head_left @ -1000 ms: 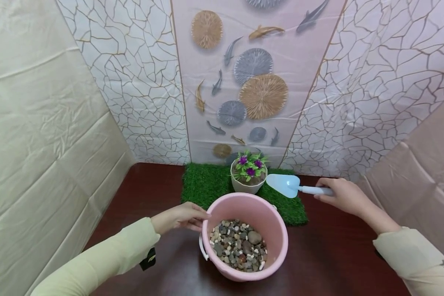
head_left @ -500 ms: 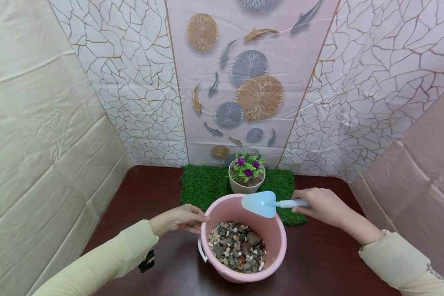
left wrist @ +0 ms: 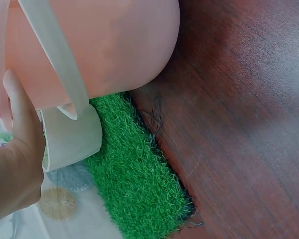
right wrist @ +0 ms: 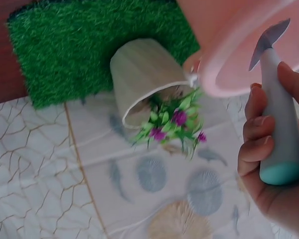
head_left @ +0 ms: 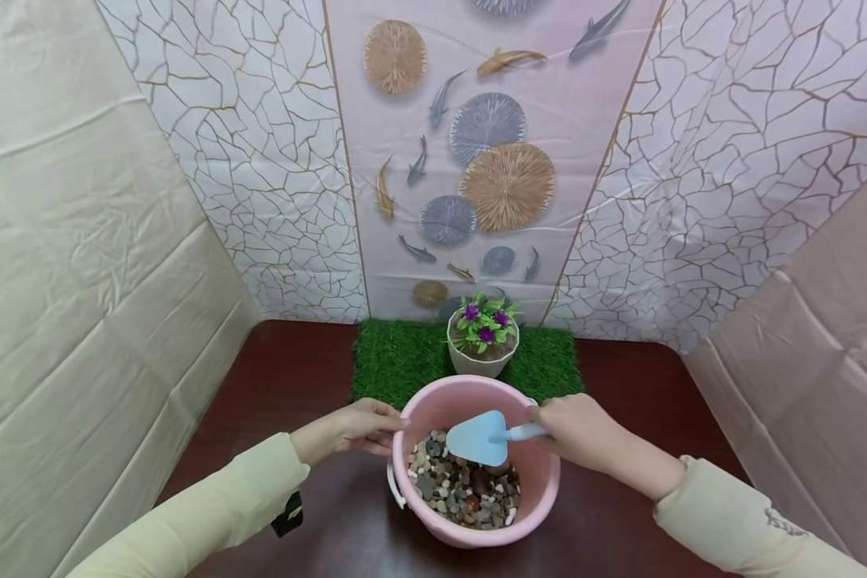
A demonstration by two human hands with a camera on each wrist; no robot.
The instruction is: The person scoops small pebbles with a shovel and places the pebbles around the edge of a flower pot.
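Observation:
A pink bucket (head_left: 542,490) with a layer of mixed pebbles (head_left: 470,498) inside stands on the dark red table. My left hand (head_left: 354,425) pinches its left rim, thumb on the inner side and fingers outside, as the left wrist view also shows. My right hand (head_left: 578,429) grips the handle of a trowel (head_left: 480,439) with a light blue blade. The blade is inside the bucket's mouth, over the pebbles, and hides part of them. In the right wrist view the fingers curl round the grey handle (right wrist: 281,114) with its teal end.
Behind the bucket a white pot (head_left: 480,365) with purple flowers stands on a green artificial grass mat (head_left: 397,361). The bucket's white bail handle (left wrist: 57,50) hangs at its left side. Patterned cloth walls close off the back and sides of the table (head_left: 282,377).
My right hand has carried the trowel leftward and down, from beside the flower pot to inside the bucket's mouth. The left hand stays on the rim.

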